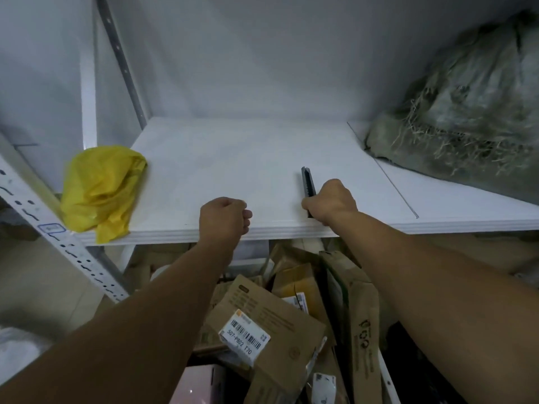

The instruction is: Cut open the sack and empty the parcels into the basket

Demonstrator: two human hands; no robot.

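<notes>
My right hand (331, 201) is closed around the handle of a black utility knife (308, 181) that lies on the white shelf board (233, 158), blade end pointing away from me. My left hand (224, 215) rests as a loose fist on the shelf's front edge, holding nothing. Below the shelf, several cardboard parcels (274, 325) with barcode labels lie piled together; the container under them is mostly hidden. A grey-green woven sack (472, 103) with a frayed edge sits on the shelf at the far right.
A crumpled yellow plastic bag (100, 186) lies on the shelf's left corner. A perforated white metal upright (67, 243) slants across the left side. White walls close the shelf at the back and left. A tall brown paper package (361, 325) stands among the parcels.
</notes>
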